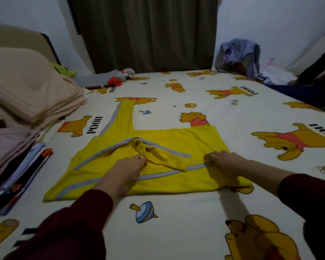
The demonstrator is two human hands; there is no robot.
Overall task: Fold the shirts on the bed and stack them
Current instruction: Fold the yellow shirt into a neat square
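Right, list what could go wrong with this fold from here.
1. One sleeve of the yellow shirt lies stretched out away from the person, unfolded; folding the body now would probably leave it sticking out.
2. The other sleeve is bunched where the left hand presses it, so a crease could get locked in.
3. The right hand holds the side edge; pulling may skew the grey stripes.

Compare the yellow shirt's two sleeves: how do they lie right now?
The left sleeve stretches flat, away from the body, onto the bedsheet; the right sleeve is folded across the yellow shirt, bunched between both hands. Both are yellow with a grey stripe.
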